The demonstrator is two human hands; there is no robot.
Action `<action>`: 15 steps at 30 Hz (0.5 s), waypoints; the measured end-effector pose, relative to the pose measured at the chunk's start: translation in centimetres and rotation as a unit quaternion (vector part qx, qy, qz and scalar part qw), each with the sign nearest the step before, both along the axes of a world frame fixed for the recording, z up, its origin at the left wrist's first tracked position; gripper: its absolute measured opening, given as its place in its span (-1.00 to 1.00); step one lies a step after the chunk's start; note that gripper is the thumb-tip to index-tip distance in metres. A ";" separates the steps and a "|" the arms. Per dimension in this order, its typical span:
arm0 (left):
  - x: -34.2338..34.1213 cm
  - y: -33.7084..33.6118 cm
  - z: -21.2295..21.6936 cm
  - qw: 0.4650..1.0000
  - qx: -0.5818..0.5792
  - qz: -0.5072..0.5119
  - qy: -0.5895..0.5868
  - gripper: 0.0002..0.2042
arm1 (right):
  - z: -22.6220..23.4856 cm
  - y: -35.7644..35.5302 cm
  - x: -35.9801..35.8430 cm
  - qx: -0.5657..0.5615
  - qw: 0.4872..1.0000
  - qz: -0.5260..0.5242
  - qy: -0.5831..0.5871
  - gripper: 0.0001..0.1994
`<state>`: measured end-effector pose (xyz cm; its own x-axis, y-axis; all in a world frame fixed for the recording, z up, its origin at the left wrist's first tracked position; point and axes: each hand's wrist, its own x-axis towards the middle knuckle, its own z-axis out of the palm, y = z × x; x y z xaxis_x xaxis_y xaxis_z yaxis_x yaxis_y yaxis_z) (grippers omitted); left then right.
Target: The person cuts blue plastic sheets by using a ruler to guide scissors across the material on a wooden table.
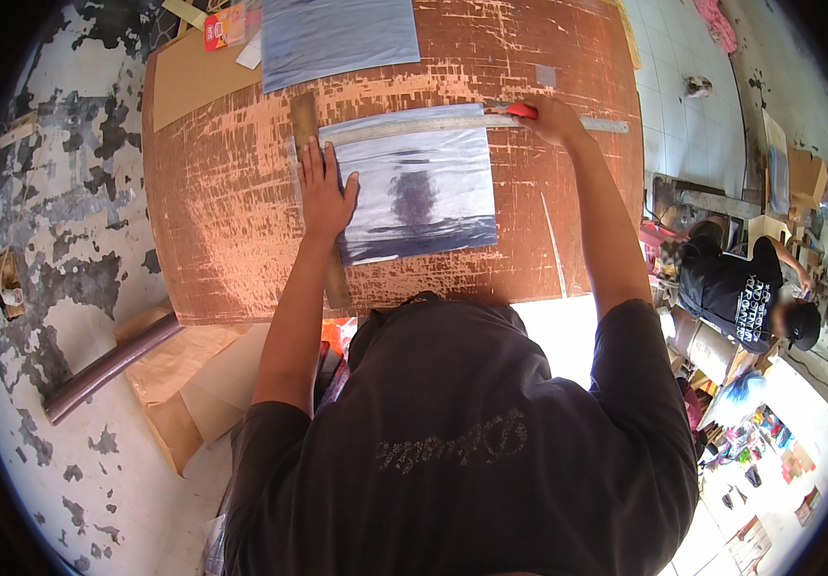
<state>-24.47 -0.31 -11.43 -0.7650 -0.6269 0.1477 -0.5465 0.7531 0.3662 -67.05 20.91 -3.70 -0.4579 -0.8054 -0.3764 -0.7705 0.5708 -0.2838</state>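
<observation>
A printed sheet (452,182) in blue-grey tones with a dark blot lies on the scratched brown table (231,192). Across its upper part runs a long metal ruler (395,126), reaching past the sheet's right edge. A brown strip (304,115) stands crosswise at the ruler's left end; whether the two are joined I cannot tell. My left hand (326,200) lies flat over the strip and the sheet's left edge, fingers stretched out. My right hand (556,121) is closed round a red cutter knife (522,110), its tip pointing left, beside the ruler near the sheet's upper right corner.
Another blue-grey sheet (337,38) and a piece of brown cardboard (205,79) lie at the table's far side. A dark roll (111,370) leans near brown paper (179,398) at lower left. Off to the right, another person (736,288) is bent among cluttered goods.
</observation>
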 end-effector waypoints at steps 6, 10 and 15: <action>0.0 0.1 0.3 1.000 -0.002 0.001 -0.002 -0.22 | -0.3 -0.2 -0.3 0.008 1.000 0.007 0.006 -0.61; 0.0 0.0 0.3 1.000 0.000 0.002 -0.004 -0.22 | -0.4 -0.3 -0.4 0.018 1.000 0.001 -0.008 -0.60; -0.1 0.1 0.3 1.000 -0.002 0.002 -0.009 -0.22 | -0.3 -0.6 -0.6 0.030 0.999 0.013 -0.010 -0.60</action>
